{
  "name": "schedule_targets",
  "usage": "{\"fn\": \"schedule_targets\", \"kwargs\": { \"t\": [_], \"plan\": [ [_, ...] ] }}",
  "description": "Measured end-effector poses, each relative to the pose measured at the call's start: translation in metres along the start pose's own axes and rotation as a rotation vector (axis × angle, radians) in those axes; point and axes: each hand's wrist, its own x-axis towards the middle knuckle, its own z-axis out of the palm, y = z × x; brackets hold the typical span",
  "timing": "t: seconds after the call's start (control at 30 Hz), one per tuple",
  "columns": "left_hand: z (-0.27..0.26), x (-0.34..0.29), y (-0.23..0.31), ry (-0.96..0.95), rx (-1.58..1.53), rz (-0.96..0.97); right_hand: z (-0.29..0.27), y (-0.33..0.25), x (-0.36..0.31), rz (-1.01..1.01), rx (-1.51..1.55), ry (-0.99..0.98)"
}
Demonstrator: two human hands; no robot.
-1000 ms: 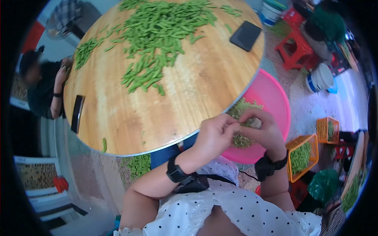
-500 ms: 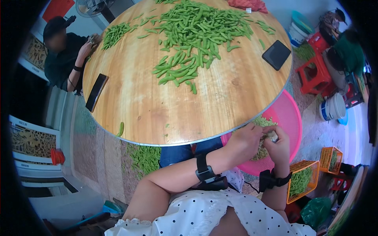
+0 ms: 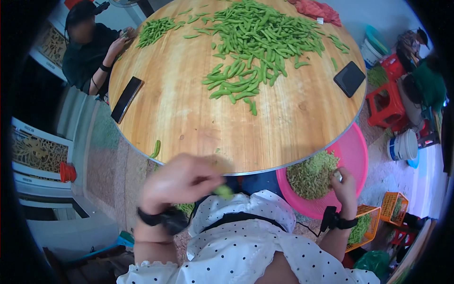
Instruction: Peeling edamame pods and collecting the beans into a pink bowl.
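My left hand (image 3: 182, 182) is smeared by motion near the front edge of the round wooden table (image 3: 179, 137). A blurred green pod (image 3: 223, 191) shows right by its fingertips, above my lap; whether the fingers grip it is unclear. Over the right side of a pink basin (image 3: 359, 151), my right hand (image 3: 345, 187) is closed, with a small whitish thing (image 3: 337, 176) at its fingertips that I cannot make out. Shelled green beans (image 3: 312, 175) lie heaped in the basin. Across the tabletop spreads a big pile of green bean pods (image 3: 265, 38).
A phone (image 3: 126, 99) lies at the table's left, a dark phone (image 3: 350, 79) at its right. One pod (image 3: 155, 149) rests by the edge. At far left a person (image 3: 90, 47) handles pods. Red stools (image 3: 387, 104), buckets (image 3: 402, 145) and an orange basket (image 3: 366, 227) stand right.
My left hand has swung left from the basin, apart from my right hand. My right hand stays by the basin, slightly lower. The whole view has shifted a little.
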Motion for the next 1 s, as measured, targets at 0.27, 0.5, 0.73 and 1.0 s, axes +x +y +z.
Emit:
{"fn": "schedule_targets", "kwargs": {
  "t": [0.27, 0.5, 0.73, 1.0],
  "plan": [
    [-0.030, 0.025, -0.041, 0.633, 0.258, -0.197, -0.016, -0.073, 0.020, -0.047, 0.159, 0.149],
    [-0.022, 0.118, -0.089, 0.644, 0.551, -0.184, -0.006, -0.146, 0.025, -0.124, 0.538, -0.109],
    [-0.004, 0.084, -0.049, 0.402, -0.839, -0.269, 0.032, -0.215, 0.046, -0.101, 0.816, -0.569],
    [0.026, 0.072, -0.037, 0.384, -0.978, -0.143, 0.054, -0.224, 0.061, -0.061, 0.844, -0.763]
  ]
}}
